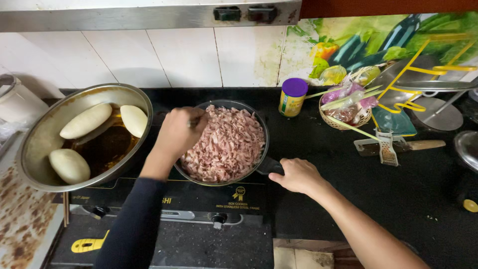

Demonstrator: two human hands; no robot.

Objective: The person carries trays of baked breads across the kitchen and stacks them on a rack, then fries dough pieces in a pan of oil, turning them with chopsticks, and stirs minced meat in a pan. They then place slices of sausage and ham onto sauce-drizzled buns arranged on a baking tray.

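While the pan handle [269, 166] is gripped by the right hand [298, 175], fingers clamped round it, the black pan [261, 130] is held steady on the stove [199, 199]. Shredded meat [226, 144] in it looks pale pink, judged mostly uncooked. Left hand [177, 133] is closed on a utensil over the meat; type cannot be told. Far left, a steel wok [35, 144] holds three pale pieces in oil.

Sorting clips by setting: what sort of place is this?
Likely a home kitchen: a gas stove with a pan of shredded meat, a range hood above, tiled wall behind.
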